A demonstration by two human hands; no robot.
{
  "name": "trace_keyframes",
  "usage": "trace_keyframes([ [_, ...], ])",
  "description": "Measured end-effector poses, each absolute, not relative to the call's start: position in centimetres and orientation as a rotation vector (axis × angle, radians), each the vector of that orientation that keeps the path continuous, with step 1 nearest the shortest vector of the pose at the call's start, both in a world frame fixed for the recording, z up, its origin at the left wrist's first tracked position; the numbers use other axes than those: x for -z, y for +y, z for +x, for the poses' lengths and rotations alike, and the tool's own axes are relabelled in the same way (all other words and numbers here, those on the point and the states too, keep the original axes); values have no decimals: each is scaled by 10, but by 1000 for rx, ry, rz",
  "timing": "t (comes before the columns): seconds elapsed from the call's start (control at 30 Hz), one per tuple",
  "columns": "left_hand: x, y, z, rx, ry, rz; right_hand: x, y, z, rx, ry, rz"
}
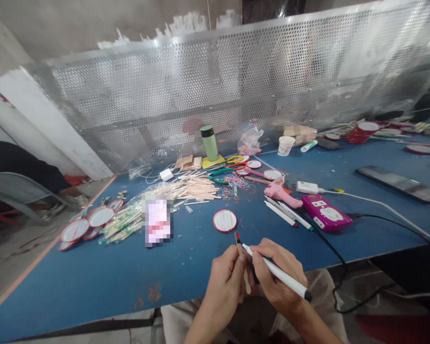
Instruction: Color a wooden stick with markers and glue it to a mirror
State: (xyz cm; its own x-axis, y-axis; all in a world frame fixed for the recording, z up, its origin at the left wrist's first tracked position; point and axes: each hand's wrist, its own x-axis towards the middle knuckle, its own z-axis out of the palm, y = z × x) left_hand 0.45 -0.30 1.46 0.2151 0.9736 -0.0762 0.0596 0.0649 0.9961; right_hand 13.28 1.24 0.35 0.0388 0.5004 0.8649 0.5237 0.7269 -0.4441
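Left hand (225, 277): pinched a wooden stick (247, 283) at the blue table's (107, 282) near edge; right hand (277, 272): pinched a white marker (284, 277), its tip just beside the stick's upper part, contact unclear. Marking seemed best done with the stick braced and strokes light. Stick: was slim, flat, pale, rounded below, dark reddish at its top end

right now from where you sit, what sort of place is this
Probably a small craft workshop, though I can't be certain: a pile of wooden sticks, what looks like a pink glue gun and some loose pens lie on the blue table.
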Motion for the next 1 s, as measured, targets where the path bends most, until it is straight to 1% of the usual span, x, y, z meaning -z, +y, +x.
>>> trace_keyframes([
  [1.0,-15,-3,4,-965,1149,1324,-4,10,132,-3,-1614,-802],
])
